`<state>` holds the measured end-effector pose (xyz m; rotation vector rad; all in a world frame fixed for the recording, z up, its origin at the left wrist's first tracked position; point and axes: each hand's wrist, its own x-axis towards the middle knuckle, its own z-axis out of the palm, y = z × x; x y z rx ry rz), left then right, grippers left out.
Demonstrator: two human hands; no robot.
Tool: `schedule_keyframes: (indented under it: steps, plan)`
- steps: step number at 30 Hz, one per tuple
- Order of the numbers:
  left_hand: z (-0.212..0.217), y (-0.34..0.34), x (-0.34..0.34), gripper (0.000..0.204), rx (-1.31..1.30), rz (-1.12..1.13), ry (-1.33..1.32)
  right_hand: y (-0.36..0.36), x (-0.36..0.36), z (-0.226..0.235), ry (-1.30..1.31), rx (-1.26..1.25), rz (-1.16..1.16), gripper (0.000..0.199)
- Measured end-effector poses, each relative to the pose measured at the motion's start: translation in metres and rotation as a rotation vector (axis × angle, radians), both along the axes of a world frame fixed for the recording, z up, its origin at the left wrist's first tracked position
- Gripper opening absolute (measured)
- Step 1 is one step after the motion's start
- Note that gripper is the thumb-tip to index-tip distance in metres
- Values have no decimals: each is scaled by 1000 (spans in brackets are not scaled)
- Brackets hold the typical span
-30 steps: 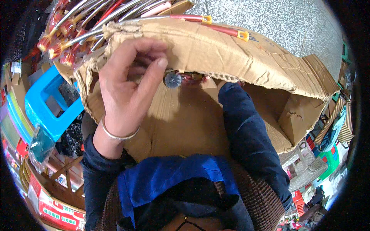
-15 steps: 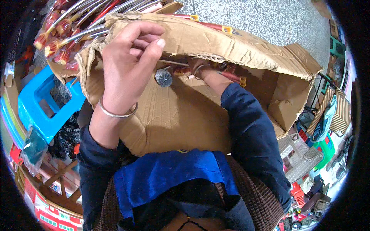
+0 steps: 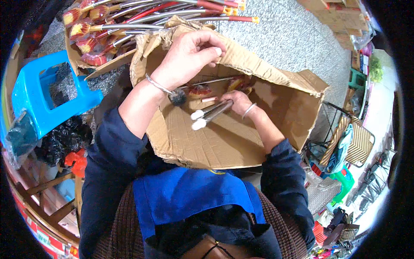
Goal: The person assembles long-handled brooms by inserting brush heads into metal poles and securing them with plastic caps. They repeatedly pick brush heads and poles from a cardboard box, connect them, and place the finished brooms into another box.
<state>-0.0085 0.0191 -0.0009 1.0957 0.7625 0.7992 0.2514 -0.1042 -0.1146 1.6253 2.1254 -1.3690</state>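
Observation:
A torn cardboard box (image 3: 207, 157) lies open in front of me. My right hand (image 3: 239, 103) is inside it, closed around two dark metal rods (image 3: 217, 113) with white rounded tips pointing towards me. My left hand (image 3: 189, 56) hangs over the far left rim with its fingers curled in; whether they hold anything is hidden. Below that wrist a dark, fuzzy ball (image 3: 177, 98) shows against the cardboard. Deeper in the box lie red-and-yellow brush heads (image 3: 199, 90) in clear wrap, a thin rod and a short pinkish stick (image 3: 209, 99).
Beyond the box, a second carton (image 3: 110, 65) holds several wrapped brushes with metal and red handles (image 3: 164, 17). A blue plastic stool (image 3: 30, 93) stands at the left, above a black plastic bag (image 3: 64, 142). Towards the right is a striped basket (image 3: 358, 140) on a metal frame.
My right hand has drawn the white-tipped rods into sight and towards me. My left hand has shifted right along the rim. The view has turned, showing more of the brush carton.

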Motion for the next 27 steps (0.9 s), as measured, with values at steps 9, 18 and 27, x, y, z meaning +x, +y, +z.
schedule_keyframes:
  steps: [9, 18, 27]
  plan:
    - [16, -14, 1, 51, -12, -413, -253, -8, -61, 89, 574, -377, -865, 22]
    - [11, -17, -7, 31, 105, -405, -163, -15, -87, 90, 609, -248, -809, 31]
    - [9, -19, -2, 27, 126, -117, -197, -11, -73, 102, 363, 157, -868, 25]
